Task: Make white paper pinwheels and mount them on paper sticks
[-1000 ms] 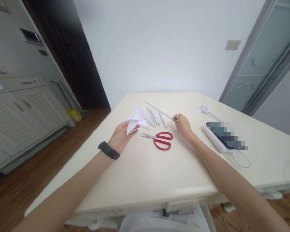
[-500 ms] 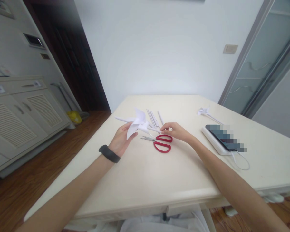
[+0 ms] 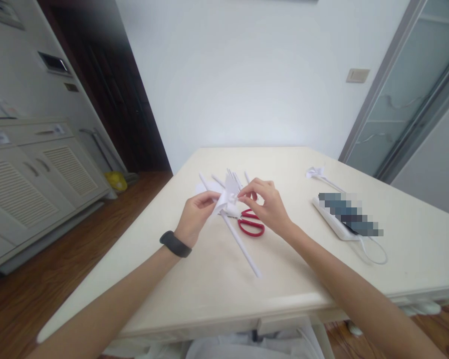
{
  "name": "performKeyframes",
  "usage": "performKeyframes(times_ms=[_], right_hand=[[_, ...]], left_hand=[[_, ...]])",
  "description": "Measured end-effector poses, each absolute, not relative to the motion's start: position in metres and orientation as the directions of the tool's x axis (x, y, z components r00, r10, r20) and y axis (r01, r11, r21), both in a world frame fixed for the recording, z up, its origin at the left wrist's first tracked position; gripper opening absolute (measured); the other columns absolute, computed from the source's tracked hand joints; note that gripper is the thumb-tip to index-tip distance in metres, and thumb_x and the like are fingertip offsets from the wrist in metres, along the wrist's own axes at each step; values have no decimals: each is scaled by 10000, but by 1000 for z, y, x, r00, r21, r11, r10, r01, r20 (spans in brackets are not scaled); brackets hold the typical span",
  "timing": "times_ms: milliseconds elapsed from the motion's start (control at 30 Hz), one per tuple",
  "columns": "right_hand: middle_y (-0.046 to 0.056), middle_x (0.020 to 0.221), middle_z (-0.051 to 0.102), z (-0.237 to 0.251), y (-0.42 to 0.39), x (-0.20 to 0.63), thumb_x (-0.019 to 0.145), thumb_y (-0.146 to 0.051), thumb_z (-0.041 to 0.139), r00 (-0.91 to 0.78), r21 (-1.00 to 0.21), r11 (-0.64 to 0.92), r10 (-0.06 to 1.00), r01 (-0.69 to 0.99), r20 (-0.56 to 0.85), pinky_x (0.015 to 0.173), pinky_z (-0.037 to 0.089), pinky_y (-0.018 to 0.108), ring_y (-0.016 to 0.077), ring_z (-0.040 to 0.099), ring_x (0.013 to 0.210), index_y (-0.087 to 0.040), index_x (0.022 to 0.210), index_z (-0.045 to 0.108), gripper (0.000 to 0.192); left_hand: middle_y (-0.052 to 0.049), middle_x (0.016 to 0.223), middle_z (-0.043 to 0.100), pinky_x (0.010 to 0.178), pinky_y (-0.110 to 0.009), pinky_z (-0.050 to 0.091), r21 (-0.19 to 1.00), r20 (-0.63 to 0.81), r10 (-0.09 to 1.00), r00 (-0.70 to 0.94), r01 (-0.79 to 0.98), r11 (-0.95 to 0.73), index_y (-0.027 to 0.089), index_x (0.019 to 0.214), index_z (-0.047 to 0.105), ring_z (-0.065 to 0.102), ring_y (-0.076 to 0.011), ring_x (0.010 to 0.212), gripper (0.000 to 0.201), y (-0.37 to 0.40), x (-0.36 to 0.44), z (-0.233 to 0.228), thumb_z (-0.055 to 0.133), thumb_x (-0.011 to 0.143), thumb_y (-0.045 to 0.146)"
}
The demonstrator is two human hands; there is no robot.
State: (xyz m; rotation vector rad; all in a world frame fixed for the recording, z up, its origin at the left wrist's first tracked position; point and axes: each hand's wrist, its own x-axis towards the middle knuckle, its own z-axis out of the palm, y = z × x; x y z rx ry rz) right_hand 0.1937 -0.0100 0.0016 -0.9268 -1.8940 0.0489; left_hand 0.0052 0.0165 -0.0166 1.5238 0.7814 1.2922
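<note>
My left hand point(image 3: 197, 214), with a dark band at the wrist, pinches a white paper pinwheel point(image 3: 230, 198) by its left side. From under the blades a white paper stick point(image 3: 243, 246) slants down toward the table's front edge. My right hand point(image 3: 267, 203) has its thumb and forefinger closed at the middle of the pinwheel; the exact bit they pinch is too small to make out. Red-handled scissors point(image 3: 251, 228) lie below the hands, their blades mostly hidden behind the pinwheel. Behind the hands, several rolled white paper sticks point(image 3: 248, 176) lie on the table.
Another white pinwheel point(image 3: 315, 172) lies at the back right of the pale table point(image 3: 284, 269). Nearer stands a white block point(image 3: 333, 222) with a phone point(image 3: 347, 214) on top and a white cable point(image 3: 374, 261) looping beside it.
The pinwheel has turned so its stick now points toward me instead of to the right. My right hand has moved from the stick's end to the pinwheel's middle.
</note>
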Motion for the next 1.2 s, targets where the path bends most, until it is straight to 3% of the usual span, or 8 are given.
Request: performKeyframes(times_ms=[533,867,1200], right_hand=[[-18,720,588,-5,-9,186,823,-282,561,-173,-550,670,698,499,695,777,356,311,119,511,638,-211,756,589,102],[3,714,583,1,-2,204,800,-264,558,-57,-688,606,765,399,642,639,396,258,123,491,649,-187,743,604,105],[19,785,613,-4,6,209,793,-287,553,12,-776,572,803,265,596,713,424,272,139,537,735,-178,755,602,125]], left_hand=[[-16,728,635,649,-239,447,929,363,905,221,-6,-371,149,770,653,557,-138,666,159,10,9,-12,704,649,238],[-58,928,643,713,-252,465,885,388,854,346,117,-450,165,971,654,563,-137,726,247,8,9,-10,607,760,285],[-31,828,598,672,-249,447,877,432,840,329,67,-477,154,814,564,550,-112,645,146,8,10,-5,500,835,285]])
